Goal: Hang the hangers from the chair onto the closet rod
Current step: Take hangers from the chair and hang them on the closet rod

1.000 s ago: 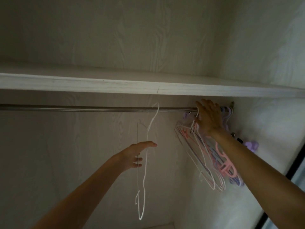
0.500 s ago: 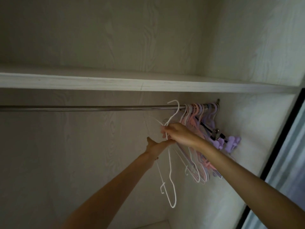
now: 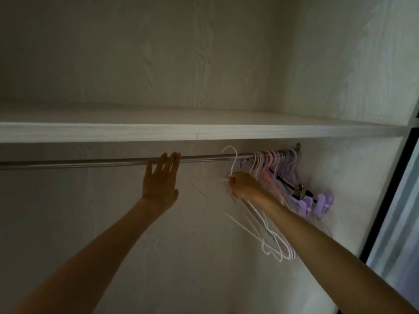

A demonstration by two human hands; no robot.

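A metal closet rod (image 3: 90, 163) runs across under a white shelf. A white wire hanger (image 3: 233, 164) has its hook over the rod, and my right hand (image 3: 243, 185) is closed around its neck just below the hook. To the right, a bunch of pink, white and purple hangers (image 3: 275, 165) hangs packed against the rod's far end. My left hand (image 3: 159, 179) is open with fingers spread, its fingertips touching the rod left of the white hanger.
The white shelf (image 3: 204, 132) sits close above the rod. Purple clip hangers (image 3: 317, 202) dangle by the right closet wall (image 3: 353, 177). A dark door frame (image 3: 385, 200) borders the right side. The chair is out of view.
The white hanger passed from my left hand to my right and its hook went over the rod. My left hand let go and rose to the rod.
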